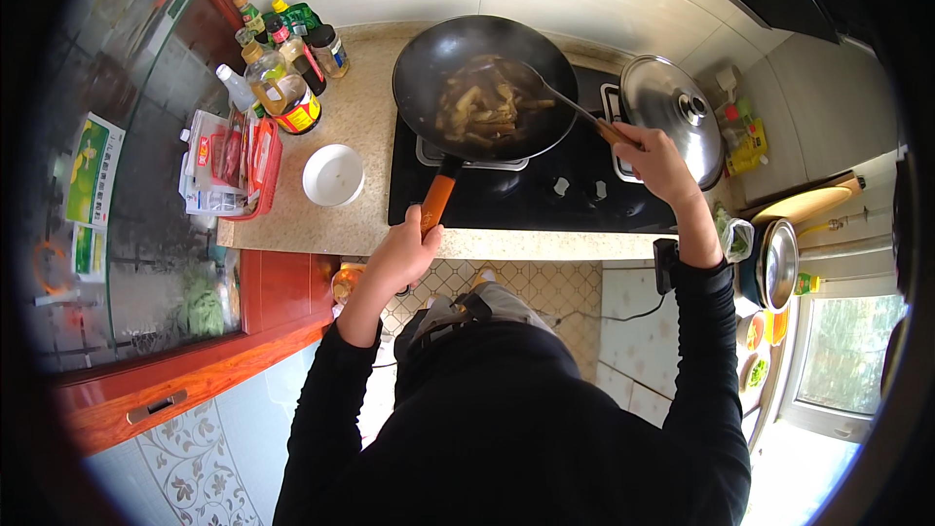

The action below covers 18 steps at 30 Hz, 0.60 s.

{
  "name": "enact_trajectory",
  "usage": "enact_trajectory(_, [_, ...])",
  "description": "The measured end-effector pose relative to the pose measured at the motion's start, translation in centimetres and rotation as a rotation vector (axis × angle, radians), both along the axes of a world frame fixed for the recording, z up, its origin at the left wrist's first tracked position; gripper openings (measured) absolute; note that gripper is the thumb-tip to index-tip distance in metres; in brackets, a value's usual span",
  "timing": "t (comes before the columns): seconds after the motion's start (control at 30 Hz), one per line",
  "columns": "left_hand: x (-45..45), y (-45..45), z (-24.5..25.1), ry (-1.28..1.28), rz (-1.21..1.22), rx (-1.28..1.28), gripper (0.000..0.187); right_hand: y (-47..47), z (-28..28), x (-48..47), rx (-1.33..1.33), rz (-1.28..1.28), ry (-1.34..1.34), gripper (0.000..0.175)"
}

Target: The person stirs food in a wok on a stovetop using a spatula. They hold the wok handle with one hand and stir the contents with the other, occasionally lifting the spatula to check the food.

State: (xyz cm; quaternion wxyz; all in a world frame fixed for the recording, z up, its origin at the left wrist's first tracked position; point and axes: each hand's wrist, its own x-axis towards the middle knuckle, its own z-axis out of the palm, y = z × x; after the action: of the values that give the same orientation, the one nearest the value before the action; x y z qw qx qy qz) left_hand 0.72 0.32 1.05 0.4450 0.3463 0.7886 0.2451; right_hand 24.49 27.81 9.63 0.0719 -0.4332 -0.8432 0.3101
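Observation:
A black wok [416, 80] stands on the left burner of a black gas hob [482, 204]. My left hand [406, 248] grips its orange-and-black handle near the counter's front edge. Browned strips of food [478, 106] lie in dark sauce at the bottom of the wok. In my right hand [654, 161] is the wooden handle of a metal spatula or ladle [573, 104]; its head reaches into the food at the right and is partly hidden there. Left of the hob, a white bowl [334, 175] with a little residue rests on the speckled counter.
A domed steel lid [668, 106] rests on the right burner. Sauce bottles [281, 84] and a red basket of packets [266, 175] line the counter's left side. Beyond my right arm are a cutting board [807, 201], a steel pan [780, 267] and dishes of chopped food [756, 372].

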Motion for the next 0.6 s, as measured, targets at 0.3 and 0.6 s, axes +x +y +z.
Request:
enact_trajectory(0.3, [-0.1,-0.1,0.0,0.018,-0.009,-0.027,0.045,0.8,-6.8,-5.2,0.435,0.075,-0.029,0.044])
enact_trajectory(0.6, [-0.2,-0.1,-0.1,0.014,-0.016,-0.011,0.04,1.1,-1.6,-2.2,0.141,0.088,0.03,0.04])
